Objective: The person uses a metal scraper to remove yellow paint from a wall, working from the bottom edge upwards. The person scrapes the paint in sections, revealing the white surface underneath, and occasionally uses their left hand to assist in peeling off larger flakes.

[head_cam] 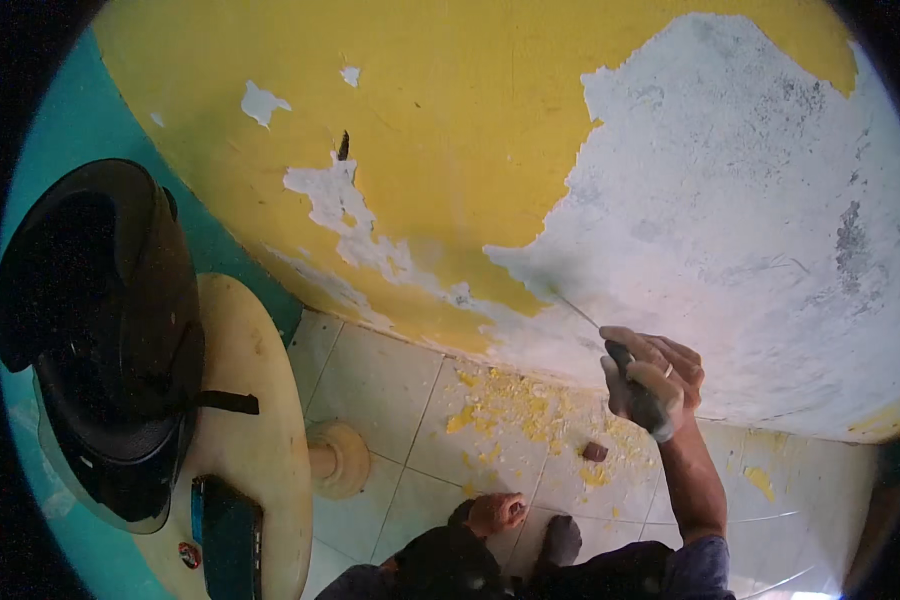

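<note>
My right hand (pixel 652 382) grips the dark handle (pixel 640 397) of a hand tool, probably a scraper. Its thin metal blade (pixel 579 310) points up and left at the wall, close to the ragged edge of the yellow paint (pixel 435 142). Pale bare plaster (pixel 690 187) spreads over the wall's right side. Down by my knees, my left hand (pixel 497 514) is curled into a loose fist, with nothing visible in it. Yellow paint flakes (pixel 529 409) lie scattered on the floor tiles along the wall's foot. Among them sits a small brown block (pixel 595 451).
To the left stands a cream round table (pixel 270 352) on a pedestal (pixel 339 459). It bears a black motorcycle helmet (pixel 112 322) with a hanging strap (pixel 229 402), a dark phone (pixel 231 536) and a small red object (pixel 189 555). A teal wall (pixel 67 127) adjoins the yellow one.
</note>
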A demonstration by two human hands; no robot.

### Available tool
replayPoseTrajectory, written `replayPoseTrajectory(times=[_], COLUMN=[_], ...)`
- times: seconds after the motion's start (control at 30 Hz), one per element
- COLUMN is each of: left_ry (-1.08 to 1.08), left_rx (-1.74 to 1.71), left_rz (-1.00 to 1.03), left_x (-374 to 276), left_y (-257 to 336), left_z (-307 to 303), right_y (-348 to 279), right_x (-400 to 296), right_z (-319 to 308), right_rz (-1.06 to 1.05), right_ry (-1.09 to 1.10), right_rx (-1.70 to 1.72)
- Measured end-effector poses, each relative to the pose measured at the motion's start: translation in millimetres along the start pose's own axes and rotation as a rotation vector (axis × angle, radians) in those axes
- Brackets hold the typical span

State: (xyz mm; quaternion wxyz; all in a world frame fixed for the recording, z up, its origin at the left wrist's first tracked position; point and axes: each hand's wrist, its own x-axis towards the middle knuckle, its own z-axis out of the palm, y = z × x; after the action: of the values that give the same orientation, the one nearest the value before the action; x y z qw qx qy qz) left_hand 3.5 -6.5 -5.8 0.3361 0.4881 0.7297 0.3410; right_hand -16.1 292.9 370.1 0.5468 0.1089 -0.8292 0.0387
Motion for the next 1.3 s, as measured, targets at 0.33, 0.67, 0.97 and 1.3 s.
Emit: replayPoseTrajectory(times=[0.33, 0.67, 0.97, 1.3], left_ry=[-0.003, -0.014, -0.016, 0.063], left_rx=[0.036, 0.012, 0.010, -0.004], left_rz=[-0.043, -0.030, -0.036, 0.022], left_x=[-3, -2, 1, -3], left_y=[6, 12, 2, 9], left_z=[1, -4, 5, 3], right_y=[-1, -3, 7, 0], right_x=[-6, -5, -13, -5], right_z=[9, 1, 2, 0], right_rz=[0.090, 0.207, 0.129, 0.179], right_ry=[-0.031, -0.114, 0.025, -0.076], right_rx=[0.072, 0.074, 0.017, 0.003])
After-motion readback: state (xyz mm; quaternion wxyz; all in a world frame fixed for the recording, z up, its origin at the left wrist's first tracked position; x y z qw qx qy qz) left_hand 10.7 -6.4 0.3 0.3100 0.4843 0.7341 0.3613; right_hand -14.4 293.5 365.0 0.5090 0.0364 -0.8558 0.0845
